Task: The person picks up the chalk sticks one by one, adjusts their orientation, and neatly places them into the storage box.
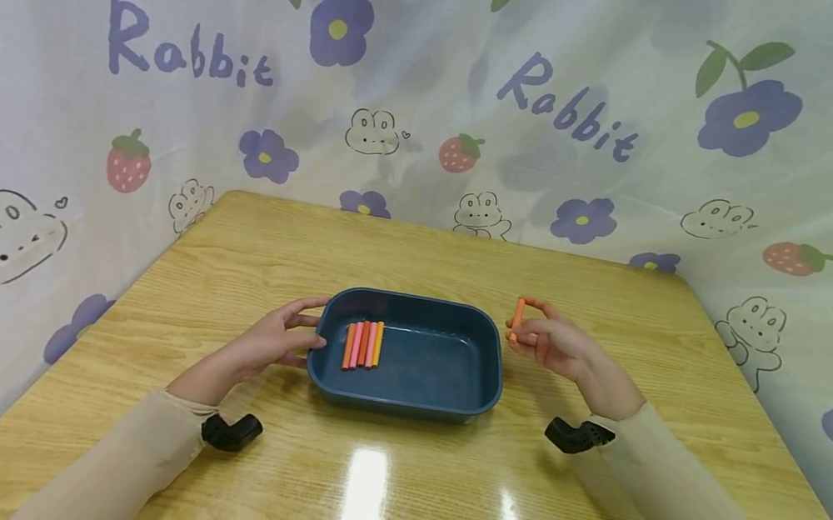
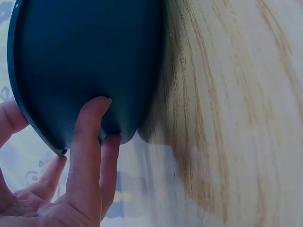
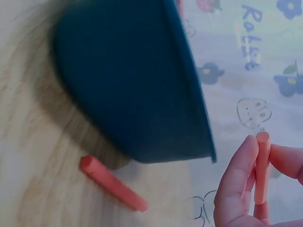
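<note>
A dark blue rectangular bin (image 1: 418,404) stands mid-table with several crayon-like sticks (image 1: 363,345) lined up side by side at its left end, in orange, pink, red and yellow. My left hand (image 1: 277,337) holds the bin's left end, one digit over the rim and other fingers against the outer wall. Right of the bin, my right hand (image 1: 555,344) pinches an orange crayon-like stick (image 3: 262,168) upright between thumb and fingers, off the table. Another red-orange stick (image 3: 113,183) lies on the table beside the bin's right end in the right wrist view.
The wooden table (image 1: 298,240) has a hanging patterned cloth (image 1: 435,69) along its back and sides. Black wrist devices (image 1: 230,432) sit at both sleeve cuffs. Glare shows on the near tabletop.
</note>
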The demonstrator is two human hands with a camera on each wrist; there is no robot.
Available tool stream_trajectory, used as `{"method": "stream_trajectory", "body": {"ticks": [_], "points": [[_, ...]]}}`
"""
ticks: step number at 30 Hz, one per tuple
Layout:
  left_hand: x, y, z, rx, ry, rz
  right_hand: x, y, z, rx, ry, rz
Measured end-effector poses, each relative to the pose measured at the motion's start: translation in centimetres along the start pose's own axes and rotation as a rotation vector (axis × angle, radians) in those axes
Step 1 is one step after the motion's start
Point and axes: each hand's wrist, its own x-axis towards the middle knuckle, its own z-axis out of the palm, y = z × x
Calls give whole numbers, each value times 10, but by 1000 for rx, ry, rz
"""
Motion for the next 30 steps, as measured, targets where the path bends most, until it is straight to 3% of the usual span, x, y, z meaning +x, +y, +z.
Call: {"method": "stream_trajectory", "body": {"ticks": [16,30], "points": [[0,-1,-1,-5,2,4,16,-16,41,-32,-4,43],[0,-1,-1,-13,-1,6,41,-10,74,-103,-1,85]]}}
